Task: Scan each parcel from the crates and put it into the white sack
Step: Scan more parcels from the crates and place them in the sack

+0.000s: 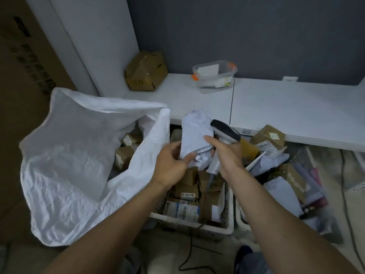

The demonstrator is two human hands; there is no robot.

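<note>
L hand (170,162) gripping white poly mailer (194,131) upright over crate (197,227), fingers curled round its lower end. R hand (227,157) clamping scanner (227,133) handle, head aiming at mailer, prob. for label read. White sack (75,155) gaping alongside, awaiting drop.

sack (79,155) left of crate (197,228); table (276,107) behind both.

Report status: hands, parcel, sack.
Left hand grips white parcel. Right hand holds scanner beside it. White sack open at left, nothing between.
</note>
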